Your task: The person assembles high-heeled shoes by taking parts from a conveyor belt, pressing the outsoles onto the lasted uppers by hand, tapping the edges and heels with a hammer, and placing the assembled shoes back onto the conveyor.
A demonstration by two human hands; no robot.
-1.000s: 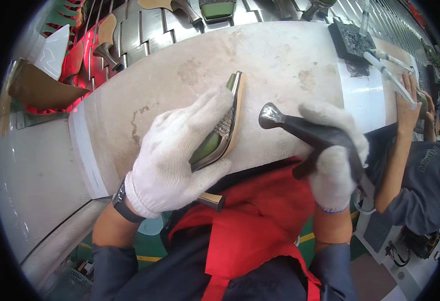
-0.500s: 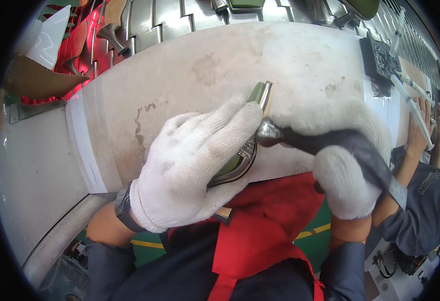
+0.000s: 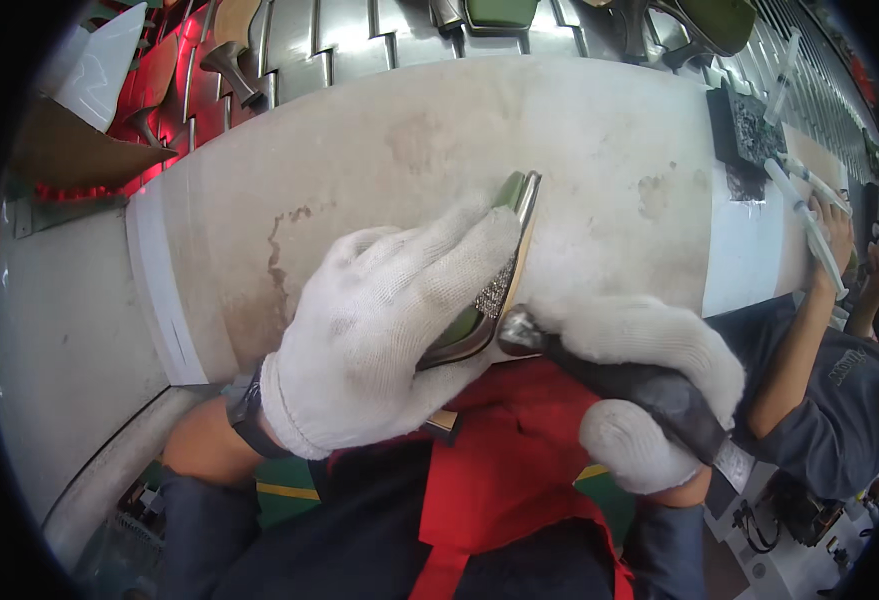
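A green high-heeled shoe (image 3: 460,327) with a glittering stone trim (image 3: 493,293) lies on its side at the near edge of the bench. My left hand (image 3: 374,320), in a white knitted glove, is closed over the shoe and covers much of it. The toe shows beyond my fingers and the heel (image 3: 445,424) below my palm. My right hand (image 3: 659,345), gloved too, grips a hammer (image 3: 627,385) with a rounded metal head and dark handle. The hammer head is at the sole's edge on the near right; whether it touches cannot be told.
The pale, stained worktop (image 3: 359,150) curves before me. Behind it runs a metal slat conveyor (image 3: 354,50) with several shoes. A black block (image 3: 744,135) and syringes (image 3: 809,235) lie at the right, near a co-worker's arm (image 3: 794,365). A brown sheet (image 3: 84,155) stands at left.
My right hand and the hammer have moved nearer to me and slightly left, from along the sole's side down toward its near part. My left hand keeps its hold on the shoe.
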